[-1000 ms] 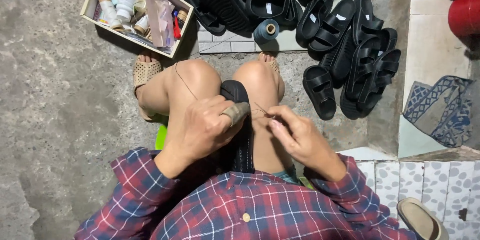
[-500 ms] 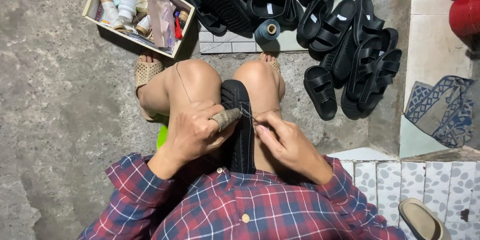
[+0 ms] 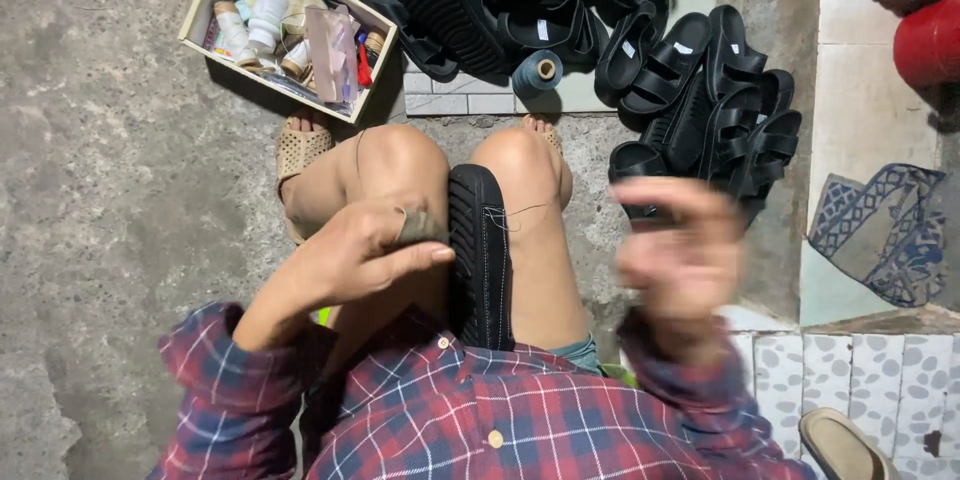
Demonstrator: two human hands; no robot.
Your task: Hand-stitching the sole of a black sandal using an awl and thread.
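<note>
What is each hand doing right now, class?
Left hand: closed, resting against the black sandal wedged between the knees.
Right hand: raised and blurred; grip cannot be told.

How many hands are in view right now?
2: the left hand rests beside the black sandal sole clamped between the knees; the right hand, blurred, is raised off to the side.

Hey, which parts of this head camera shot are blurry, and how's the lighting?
Head view: the right hand is smeared by motion blur, so its fingers can't be told apart; the left hand and the black sandal between the knees are sharp. Light is even and bright, with soft shadows beside the cardboard box and under the legs; no glare.
</note>
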